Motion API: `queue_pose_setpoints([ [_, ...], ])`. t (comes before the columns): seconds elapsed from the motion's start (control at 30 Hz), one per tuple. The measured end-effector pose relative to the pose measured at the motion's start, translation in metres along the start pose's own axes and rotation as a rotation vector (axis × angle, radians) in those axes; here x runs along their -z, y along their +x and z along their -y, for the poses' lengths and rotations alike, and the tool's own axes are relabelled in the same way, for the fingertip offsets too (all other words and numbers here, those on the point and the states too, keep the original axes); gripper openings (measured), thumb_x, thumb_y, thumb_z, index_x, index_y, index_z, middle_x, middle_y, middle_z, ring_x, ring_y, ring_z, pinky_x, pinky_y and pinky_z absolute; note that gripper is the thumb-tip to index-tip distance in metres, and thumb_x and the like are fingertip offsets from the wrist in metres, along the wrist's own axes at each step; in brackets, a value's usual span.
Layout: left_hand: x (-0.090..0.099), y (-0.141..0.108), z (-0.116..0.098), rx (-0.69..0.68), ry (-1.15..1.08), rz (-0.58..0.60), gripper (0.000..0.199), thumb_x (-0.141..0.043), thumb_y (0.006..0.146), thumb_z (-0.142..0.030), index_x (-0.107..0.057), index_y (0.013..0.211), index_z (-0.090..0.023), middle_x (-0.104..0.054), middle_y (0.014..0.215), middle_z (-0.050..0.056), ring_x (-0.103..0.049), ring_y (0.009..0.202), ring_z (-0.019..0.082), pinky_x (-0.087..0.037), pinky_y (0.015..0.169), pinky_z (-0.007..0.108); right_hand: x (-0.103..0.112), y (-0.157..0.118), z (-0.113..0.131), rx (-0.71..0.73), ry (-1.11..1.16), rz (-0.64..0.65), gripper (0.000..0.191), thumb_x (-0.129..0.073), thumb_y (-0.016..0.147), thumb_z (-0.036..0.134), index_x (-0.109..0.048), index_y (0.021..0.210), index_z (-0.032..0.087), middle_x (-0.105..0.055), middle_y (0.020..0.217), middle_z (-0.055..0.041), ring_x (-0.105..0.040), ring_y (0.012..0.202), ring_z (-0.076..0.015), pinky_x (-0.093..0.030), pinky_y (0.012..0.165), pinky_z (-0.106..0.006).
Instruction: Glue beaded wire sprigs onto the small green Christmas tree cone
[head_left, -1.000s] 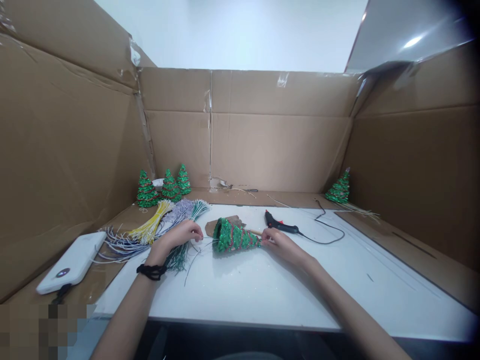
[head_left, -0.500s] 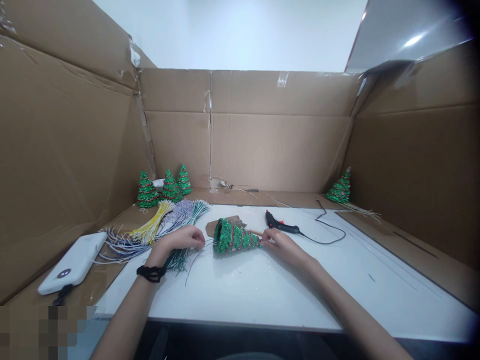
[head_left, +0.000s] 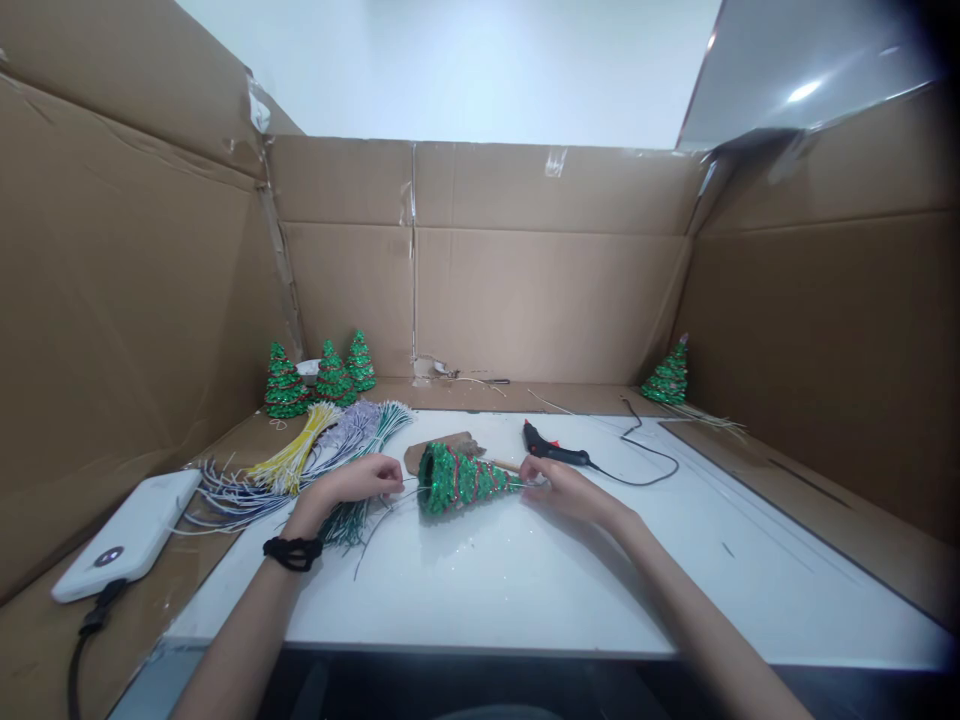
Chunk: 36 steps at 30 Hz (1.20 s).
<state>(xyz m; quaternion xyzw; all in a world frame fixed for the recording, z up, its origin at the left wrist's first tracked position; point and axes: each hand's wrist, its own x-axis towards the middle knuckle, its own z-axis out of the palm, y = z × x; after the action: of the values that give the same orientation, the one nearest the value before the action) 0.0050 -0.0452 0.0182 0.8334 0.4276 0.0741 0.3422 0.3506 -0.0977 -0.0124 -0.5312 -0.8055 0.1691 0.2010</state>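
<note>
A small green glittery Christmas tree [head_left: 461, 480] with red garland lies on its side, its open base towards the left. At its pointed end is my right hand [head_left: 555, 482], fingers closed in a pinch; a thin pale strand shows there, and exactly what the fingertips hold is partly hidden. My left hand [head_left: 367, 478], with a black band at the wrist, pinches thin wire [head_left: 409, 484] that runs into the hollow base. A loose strand [head_left: 367, 548] curves down onto the white board [head_left: 480, 600]. Behind the tree lies a brown cardboard piece [head_left: 427, 450].
A black glue gun [head_left: 555, 447] with its cord lies behind my right hand. At left are bundles of yellow [head_left: 296, 448], purple and green wires and a white power bank [head_left: 127, 535]. Several finished trees [head_left: 285, 382] stand back left, another tree [head_left: 667, 375] back right. Cardboard walls [head_left: 555, 300] surround the board.
The view has shifted slightly, moving everything a little left. The right fingertips sit slightly farther from the tree's tip, with a pale strand showing there. The left hand still pinches the wire.
</note>
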Motion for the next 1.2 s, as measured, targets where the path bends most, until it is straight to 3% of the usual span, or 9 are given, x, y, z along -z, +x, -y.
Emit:
queue_pose_setpoints([
  [0.17, 0.008, -0.003, 0.016, 0.009, -0.02, 0.021, 0.026, -0.052, 0.073, -0.043, -0.052, 0.074, -0.017, -0.059, 0.066, -0.001, -0.052, 0.064, 0.014, -0.038, 0.061, 0.024, 0.007, -0.003, -0.002, 0.0, -0.016, 0.029, 0.013, -0.051, 0.081, 0.027, -0.057, 0.091, 0.023, -0.062, 0.093, -0.0043, -0.057, 0.082, -0.0199, -0.042, 0.071, -0.03],
  [0.33, 0.018, -0.012, 0.022, 0.064, -0.068, -0.063, 0.031, -0.052, 0.071, -0.048, -0.049, 0.073, -0.018, -0.053, 0.061, -0.003, -0.047, 0.06, 0.013, -0.035, 0.058, 0.024, 0.006, -0.001, -0.005, 0.011, -0.011, 0.028, 0.013, -0.052, 0.079, 0.025, -0.06, 0.089, 0.022, -0.063, 0.093, -0.005, -0.058, 0.083, -0.0203, -0.043, 0.071, -0.029],
  [0.57, 0.033, -0.029, 0.017, 0.135, -0.092, -0.165, 0.036, -0.052, 0.067, -0.055, -0.047, 0.069, -0.019, -0.049, 0.057, -0.004, -0.042, 0.056, 0.012, -0.031, 0.054, 0.024, 0.003, 0.001, -0.008, 0.015, -0.046, 0.02, 0.016, -0.049, 0.082, 0.026, -0.063, 0.089, 0.02, -0.063, 0.091, -0.0068, -0.058, 0.084, -0.0208, -0.043, 0.074, -0.03],
  [0.8, 0.031, -0.035, 0.001, 0.187, -0.041, -0.113, 0.039, -0.054, 0.067, -0.055, -0.056, 0.073, -0.017, -0.058, 0.061, -0.001, -0.05, 0.065, 0.017, -0.035, 0.061, 0.025, 0.002, 0.001, -0.002, 0.136, -0.065, -0.041, 0.016, -0.045, 0.087, 0.027, -0.06, 0.086, 0.02, -0.061, 0.093, -0.0063, -0.055, 0.09, -0.0199, -0.042, 0.079, -0.031],
  [0.93, 0.03, -0.034, 0.005, 0.181, -0.026, -0.111, 0.036, -0.049, 0.072, -0.05, -0.062, 0.074, -0.016, -0.057, 0.059, -0.002, -0.049, 0.063, 0.017, -0.036, 0.06, 0.025, 0.0, 0.0, 0.007, 0.126, -0.065, -0.067, 0.017, -0.044, 0.087, 0.028, -0.059, 0.085, 0.02, -0.06, 0.091, -0.0057, -0.055, 0.086, -0.0186, -0.042, 0.076, -0.03],
  [1.0, 0.032, -0.031, 0.011, 0.176, 0.012, -0.18, 0.036, -0.046, 0.074, -0.047, -0.065, 0.073, -0.016, -0.058, 0.062, 0.0, -0.051, 0.065, 0.017, -0.036, 0.061, 0.026, -0.002, -0.001, 0.012, 0.092, -0.052, -0.056, 0.018, -0.043, 0.087, 0.028, -0.059, 0.084, 0.02, -0.061, 0.086, -0.0046, -0.055, 0.079, -0.0174, -0.041, 0.07, -0.028],
  [1.13, 0.029, -0.021, 0.011, 0.077, 0.242, -0.554, 0.035, -0.044, 0.08, -0.041, -0.068, 0.077, -0.016, -0.065, 0.082, 0.005, -0.055, 0.08, 0.021, -0.039, 0.071, 0.028, -0.007, 0.001, 0.017, 0.05, 0.011, -0.019, 0.022, -0.038, 0.089, 0.029, -0.055, 0.08, 0.019, -0.059, 0.073, -0.0012, -0.05, 0.064, -0.0142, -0.036, 0.059, -0.025],
  [1.2, 0.019, -0.012, 0.0, -0.083, 0.293, -0.57, 0.033, -0.042, 0.084, -0.037, -0.068, 0.082, -0.017, -0.065, 0.088, 0.006, -0.055, 0.086, 0.02, -0.04, 0.076, 0.029, -0.009, 0.002, 0.017, 0.037, 0.032, -0.02, 0.022, -0.038, 0.089, 0.029, -0.055, 0.079, 0.019, -0.057, 0.069, -0.0004, -0.047, 0.061, -0.0132, -0.034, 0.057, -0.024],
])
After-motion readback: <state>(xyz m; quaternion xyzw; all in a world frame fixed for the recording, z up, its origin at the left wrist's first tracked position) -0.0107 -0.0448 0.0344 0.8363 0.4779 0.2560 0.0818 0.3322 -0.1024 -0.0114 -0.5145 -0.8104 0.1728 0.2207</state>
